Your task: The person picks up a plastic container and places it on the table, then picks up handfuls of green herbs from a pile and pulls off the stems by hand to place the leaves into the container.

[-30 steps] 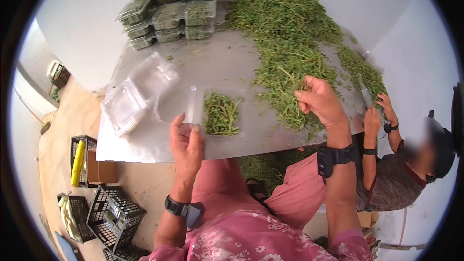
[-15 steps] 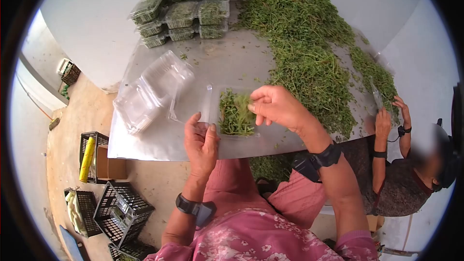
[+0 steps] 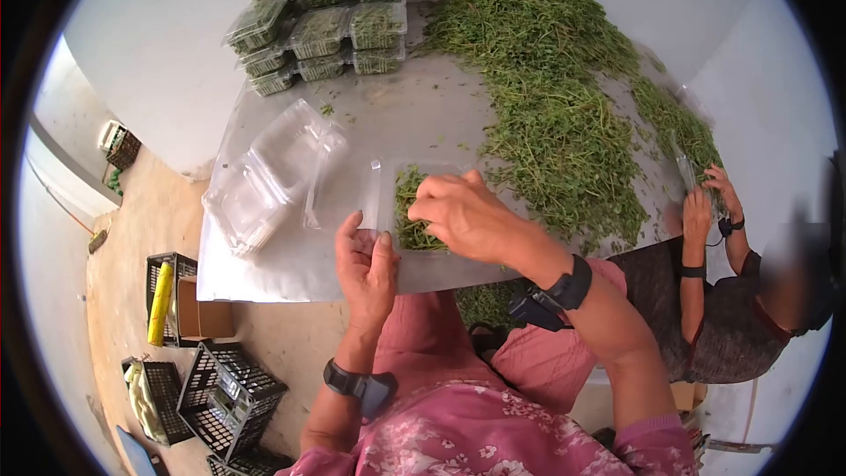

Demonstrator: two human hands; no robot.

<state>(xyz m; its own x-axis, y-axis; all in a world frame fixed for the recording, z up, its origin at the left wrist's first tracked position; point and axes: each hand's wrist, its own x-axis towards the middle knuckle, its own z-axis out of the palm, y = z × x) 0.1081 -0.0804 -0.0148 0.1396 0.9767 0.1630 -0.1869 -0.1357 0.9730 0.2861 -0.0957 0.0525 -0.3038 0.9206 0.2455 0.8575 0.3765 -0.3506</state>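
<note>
A clear plastic clamshell box lies open at the table's front edge, its lid folded out to the left. Leafy green sprigs partly fill its base. At the box's near left corner, my left hand grips the plastic between thumb and fingers. My right hand is over the base with its fingers curled down into the sprigs; the fingertips are partly hidden. Just to the left lie nested open clamshell boxes.
Filled, closed boxes stand stacked at the back left. A large heap of greens spreads from the back toward the right. At the right sits another person, hands at the greens. Black crates stand on the floor at left.
My right hand has moved left and turned palm down over the box, bringing its pinched sprigs down onto the others. My left hand stays at the box's corner.
</note>
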